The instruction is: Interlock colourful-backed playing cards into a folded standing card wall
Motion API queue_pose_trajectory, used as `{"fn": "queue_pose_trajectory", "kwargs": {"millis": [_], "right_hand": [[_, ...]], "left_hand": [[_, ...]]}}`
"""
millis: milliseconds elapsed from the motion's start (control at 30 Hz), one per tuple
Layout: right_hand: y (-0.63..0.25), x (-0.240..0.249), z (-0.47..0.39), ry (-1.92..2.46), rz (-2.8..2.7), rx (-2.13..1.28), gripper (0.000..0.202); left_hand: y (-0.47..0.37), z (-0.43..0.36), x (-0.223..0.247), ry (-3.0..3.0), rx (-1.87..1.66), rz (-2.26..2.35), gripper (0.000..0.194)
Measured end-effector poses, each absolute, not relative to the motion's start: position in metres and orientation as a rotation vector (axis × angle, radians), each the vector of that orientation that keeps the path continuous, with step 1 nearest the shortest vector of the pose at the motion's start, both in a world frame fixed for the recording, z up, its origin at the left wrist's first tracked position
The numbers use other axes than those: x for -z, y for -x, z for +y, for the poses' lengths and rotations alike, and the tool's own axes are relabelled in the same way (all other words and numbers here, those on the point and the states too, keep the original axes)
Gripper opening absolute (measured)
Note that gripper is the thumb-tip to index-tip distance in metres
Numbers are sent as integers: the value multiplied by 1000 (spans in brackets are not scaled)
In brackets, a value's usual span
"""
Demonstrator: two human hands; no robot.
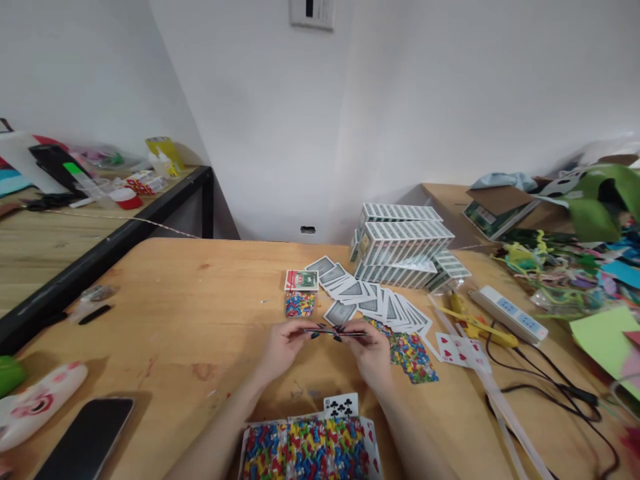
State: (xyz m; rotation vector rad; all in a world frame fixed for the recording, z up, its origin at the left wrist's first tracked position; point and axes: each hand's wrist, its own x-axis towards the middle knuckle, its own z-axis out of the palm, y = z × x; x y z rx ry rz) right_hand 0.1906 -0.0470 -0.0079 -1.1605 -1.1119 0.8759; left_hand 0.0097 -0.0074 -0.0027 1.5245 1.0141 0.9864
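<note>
My left hand (287,340) and my right hand (367,343) meet above the middle of the table, both pinching thin cards (327,332) seen edge-on. Near the front edge lie colourful patterned cards (305,450), with a ten of clubs (341,405) sticking out behind them. Just beyond my hands, grey-backed cards (350,291) are spread in an overlapping trail to the right. A card box (302,280) sits behind a small colourful card piece (300,305). More colourful cards (414,357) lie right of my right hand, near face-up heart cards (463,351).
Wrapped card boxes (407,241) are stacked at the back right. To the right are a power strip (510,315), a yellow glue gun (483,327) and black cables. A phone (85,440) and a white patterned case (45,403) lie at the front left.
</note>
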Motion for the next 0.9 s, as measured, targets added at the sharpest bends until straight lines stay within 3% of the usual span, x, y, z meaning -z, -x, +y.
{"fn": "queue_pose_trajectory", "kwargs": {"millis": [300, 467, 667, 900], "right_hand": [[-190, 4, -48, 1182, -1150, -911, 2], [-184, 2, -50, 1220, -1107, -1104, 20], [-183, 3, -51, 1093, -932, -1283, 18], [-187, 5, -47, 1004, -785, -1467, 33]], "left_hand": [[-12, -10, -5, -1516, -963, 993, 13], [-13, -13, -6, -1562, -821, 970, 21], [-11, -11, -3, -1462, -700, 905, 22], [-13, -15, 1, -1406, -748, 941, 33]]}}
